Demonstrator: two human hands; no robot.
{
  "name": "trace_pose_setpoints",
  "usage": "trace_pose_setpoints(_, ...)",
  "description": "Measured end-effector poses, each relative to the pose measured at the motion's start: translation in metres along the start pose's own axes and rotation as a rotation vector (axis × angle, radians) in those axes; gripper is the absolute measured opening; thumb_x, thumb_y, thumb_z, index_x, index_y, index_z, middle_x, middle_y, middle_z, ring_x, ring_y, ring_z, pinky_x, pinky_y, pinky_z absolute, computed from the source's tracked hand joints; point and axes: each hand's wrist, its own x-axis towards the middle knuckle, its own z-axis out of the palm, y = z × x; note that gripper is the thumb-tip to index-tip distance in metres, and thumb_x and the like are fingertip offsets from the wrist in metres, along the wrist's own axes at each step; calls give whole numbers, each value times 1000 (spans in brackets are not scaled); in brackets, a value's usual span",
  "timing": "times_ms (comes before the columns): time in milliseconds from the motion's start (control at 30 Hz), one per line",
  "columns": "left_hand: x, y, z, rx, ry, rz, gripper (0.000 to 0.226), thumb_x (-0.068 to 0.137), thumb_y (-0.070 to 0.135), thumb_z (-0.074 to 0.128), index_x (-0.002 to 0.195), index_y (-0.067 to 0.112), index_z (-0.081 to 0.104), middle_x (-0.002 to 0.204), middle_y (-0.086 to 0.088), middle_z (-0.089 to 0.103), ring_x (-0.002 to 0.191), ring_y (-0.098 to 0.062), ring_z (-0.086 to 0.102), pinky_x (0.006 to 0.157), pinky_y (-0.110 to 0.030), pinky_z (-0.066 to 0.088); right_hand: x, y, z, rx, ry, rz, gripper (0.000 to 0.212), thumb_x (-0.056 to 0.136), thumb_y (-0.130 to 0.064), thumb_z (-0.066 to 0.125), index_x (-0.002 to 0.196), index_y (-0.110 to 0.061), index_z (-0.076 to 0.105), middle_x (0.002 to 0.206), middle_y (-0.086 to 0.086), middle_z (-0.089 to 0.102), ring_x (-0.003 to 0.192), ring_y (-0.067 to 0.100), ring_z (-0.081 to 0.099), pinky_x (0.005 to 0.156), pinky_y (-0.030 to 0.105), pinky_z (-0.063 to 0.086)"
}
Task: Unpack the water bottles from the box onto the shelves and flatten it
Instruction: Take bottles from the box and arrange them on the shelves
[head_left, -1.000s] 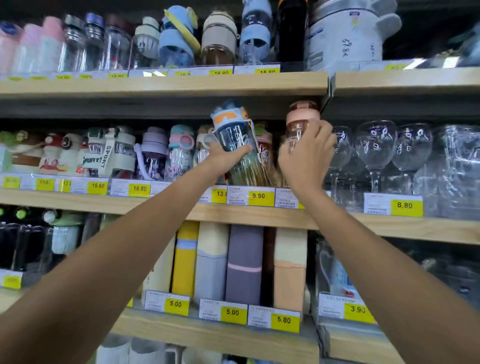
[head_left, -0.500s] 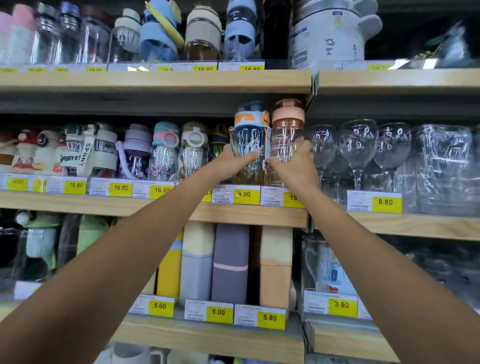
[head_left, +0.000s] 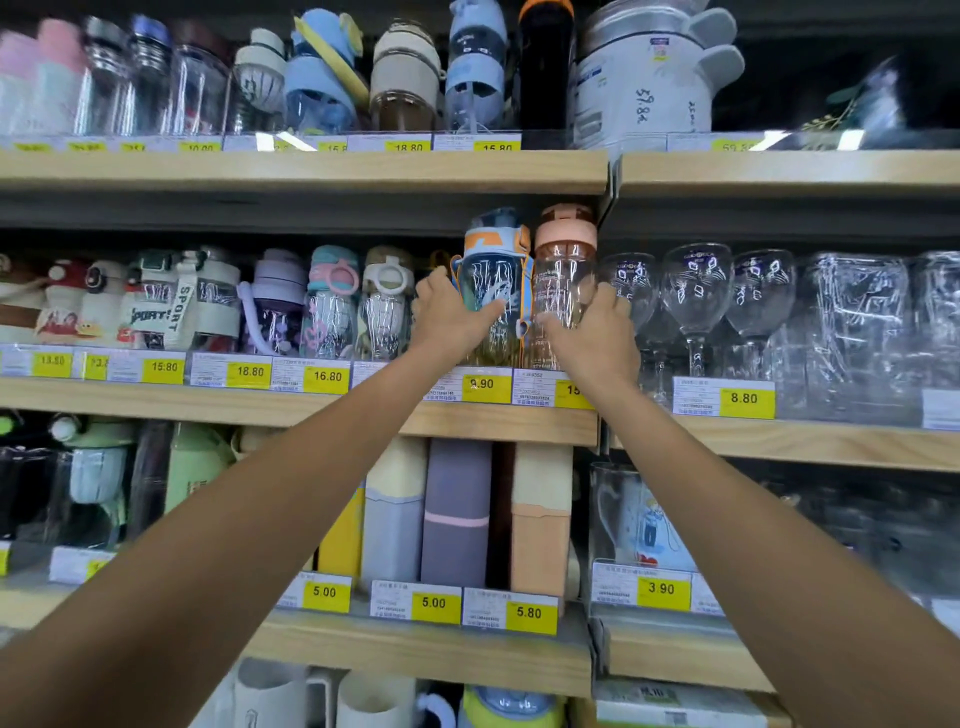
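On the middle shelf (head_left: 311, 410) two bottles stand upright, touching side by side: the left hand (head_left: 457, 319) wraps the blue-and-orange bottle (head_left: 493, 280) from its left, the right hand (head_left: 595, 340) grips the pink-capped bottle (head_left: 563, 265) from its right.

Your left hand (head_left: 451, 318) hid part of the blue bottle (head_left: 494, 278); your right hand (head_left: 593, 340) hid part of the pink bottle (head_left: 563, 270) and one price tag (head_left: 537, 391).

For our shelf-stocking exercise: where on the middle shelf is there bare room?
None at shelf level: bottles crowd from the sport bottle to the pink bottle, wine glasses beyond. The only passage runs above the lids, beneath the upper shelf.
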Motion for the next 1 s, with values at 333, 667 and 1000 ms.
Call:
trace_pose_setpoints(333,-88,30,11,-235,78,178,32,88,14,57,119,7,52,125,-10,48,112,-23,52,94,-30,41,-51,17,-58,94,96,-52,20,91,-26,50,107,-17,57,88,-5,63,78,16,53,60,28,35)
trace_pose_setpoints(667,-278,50,117,-399,-433,59,23,87,2,52,110,4,59,106,-6,64,82,-13,54,70,-21,40,-183,156,-148,-108,-17,113,14,85,-27,51,90,-21,62,75,0,66,78,28,63,64,31,43)
trace_pose_setpoints(1000,-502,98,275,-271,-1235,16,21,91,9,53,110,6,62,98,-3,59,92,-17,57,74,-18,41,-357,377,-305,-126,-309,816,17,87,-18,48,75,-13,58,79,15,66,68,27,63,59,32,48)
